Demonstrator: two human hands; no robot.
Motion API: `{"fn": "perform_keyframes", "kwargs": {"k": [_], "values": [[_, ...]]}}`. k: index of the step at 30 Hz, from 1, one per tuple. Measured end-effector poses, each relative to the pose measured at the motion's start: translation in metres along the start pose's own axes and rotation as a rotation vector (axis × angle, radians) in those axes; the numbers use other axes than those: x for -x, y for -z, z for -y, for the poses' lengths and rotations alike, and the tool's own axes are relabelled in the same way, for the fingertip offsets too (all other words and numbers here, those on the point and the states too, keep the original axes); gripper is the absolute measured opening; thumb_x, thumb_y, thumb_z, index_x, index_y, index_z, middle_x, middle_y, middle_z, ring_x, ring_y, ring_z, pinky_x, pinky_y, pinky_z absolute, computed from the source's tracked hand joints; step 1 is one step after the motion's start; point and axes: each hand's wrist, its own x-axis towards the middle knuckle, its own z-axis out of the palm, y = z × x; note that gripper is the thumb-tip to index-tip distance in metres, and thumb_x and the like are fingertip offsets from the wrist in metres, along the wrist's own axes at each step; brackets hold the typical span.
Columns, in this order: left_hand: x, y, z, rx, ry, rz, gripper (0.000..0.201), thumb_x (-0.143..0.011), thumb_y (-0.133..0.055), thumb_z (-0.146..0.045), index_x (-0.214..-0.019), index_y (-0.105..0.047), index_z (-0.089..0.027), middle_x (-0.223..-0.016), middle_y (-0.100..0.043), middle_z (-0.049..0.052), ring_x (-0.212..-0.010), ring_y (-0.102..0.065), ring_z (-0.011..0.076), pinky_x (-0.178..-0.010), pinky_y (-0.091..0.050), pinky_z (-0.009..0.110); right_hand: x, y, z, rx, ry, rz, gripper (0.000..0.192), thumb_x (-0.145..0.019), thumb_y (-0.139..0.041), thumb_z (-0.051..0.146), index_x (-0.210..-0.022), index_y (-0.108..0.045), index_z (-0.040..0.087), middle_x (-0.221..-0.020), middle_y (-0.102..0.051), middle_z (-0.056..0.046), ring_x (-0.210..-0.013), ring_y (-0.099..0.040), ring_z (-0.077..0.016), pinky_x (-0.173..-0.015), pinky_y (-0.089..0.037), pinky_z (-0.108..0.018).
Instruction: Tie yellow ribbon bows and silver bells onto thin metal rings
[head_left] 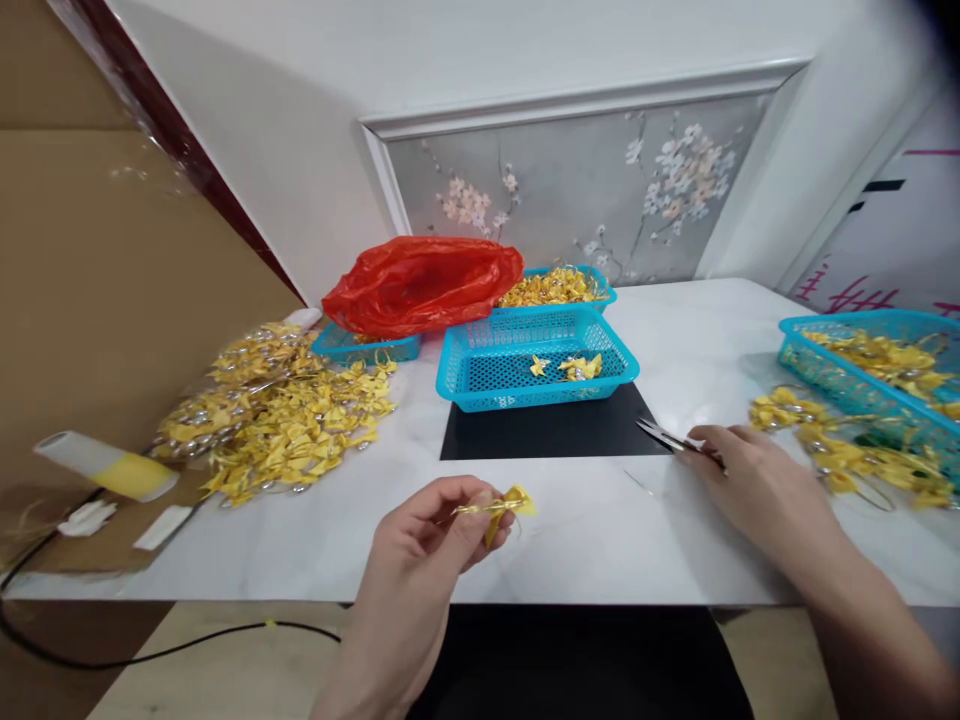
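Observation:
My left hand [431,545] pinches a small yellow ribbon bow [516,500] with gold string between thumb and fingers, above the front of the white table. Further right, my right hand [742,475] has its fingers around a pair of small scissors [664,436], low over the tabletop. The blades point left, toward the black mat [540,435]; the handles are partly hidden by the fingers. On the mat's far part stands a blue basket [536,400] holding a few yellow bows [582,368]. A thin piece of string [637,483] lies between my hands.
A heap of yellow bows [300,430] covers the table's left side. Behind are a red plastic bag [420,285] and another blue basket of bows [559,287]. At right, a blue basket [870,365] stands beside loose bows [832,455]. A yellow-and-white roll [109,465] lies far left.

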Motion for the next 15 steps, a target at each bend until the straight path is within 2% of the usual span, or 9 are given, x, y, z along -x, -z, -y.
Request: {"fn": "perform_keyframes", "kwargs": {"k": [5, 8, 12, 14, 15], "values": [[0.001, -0.005, -0.002, 0.116, 0.098, 0.025, 0.013, -0.074, -0.08, -0.027, -0.073, -0.076, -0.014, -0.076, -0.074, 0.004, -0.07, -0.069, 0.0143, -0.065, -0.06, 0.02, 0.003, -0.01, -0.005, -0.006, 0.046, 0.047, 0.023, -0.086, -0.043, 0.031, -0.089, -0.064, 0.02, -0.087, -0.064, -0.013, -0.081, -0.062, -0.0316, -0.06, -0.042, -0.037], [0.003, -0.007, -0.003, 0.143, 0.124, 0.042, 0.013, -0.076, -0.078, -0.026, -0.072, -0.076, -0.014, -0.079, -0.074, 0.005, -0.072, -0.069, 0.016, -0.065, -0.06, 0.022, 0.008, -0.007, 0.003, -0.068, 0.096, 0.03, 0.025, -0.089, -0.037, 0.03, -0.088, -0.06, 0.019, -0.088, -0.061, -0.013, -0.077, -0.061, -0.0289, -0.061, -0.044, -0.037], [0.005, -0.007, 0.001, 0.081, 0.106, 0.066, 0.011, -0.077, -0.078, -0.026, -0.076, -0.075, -0.016, -0.081, -0.074, 0.004, -0.076, -0.07, 0.0158, -0.069, -0.059, 0.022, 0.031, 0.018, 0.032, -0.221, 0.198, 0.024, 0.02, -0.095, -0.037, 0.035, -0.092, -0.051, 0.022, -0.083, -0.058, -0.006, -0.069, -0.059, -0.0198, -0.06, -0.048, -0.031], [0.006, -0.005, 0.005, -0.012, 0.066, 0.098, 0.009, -0.077, -0.078, -0.025, -0.076, -0.072, -0.018, -0.077, -0.073, 0.001, -0.077, -0.069, 0.014, -0.071, -0.057, 0.019, 0.046, 0.035, 0.053, -0.397, 0.297, 0.116, 0.018, -0.1, -0.035, 0.031, -0.103, -0.051, 0.024, -0.071, -0.054, 0.001, -0.058, -0.055, -0.0145, -0.053, -0.047, -0.023], [0.006, -0.004, 0.006, -0.057, 0.043, 0.111, 0.009, -0.077, -0.078, -0.024, -0.075, -0.071, -0.019, -0.075, -0.072, -0.001, -0.076, -0.069, 0.0127, -0.071, -0.055, 0.018, 0.053, 0.042, 0.064, -0.465, 0.387, 0.15, 0.017, -0.1, -0.037, 0.028, -0.107, -0.051, 0.024, -0.072, -0.056, 0.002, -0.058, -0.057, -0.0131, -0.053, -0.048, -0.021]]}}
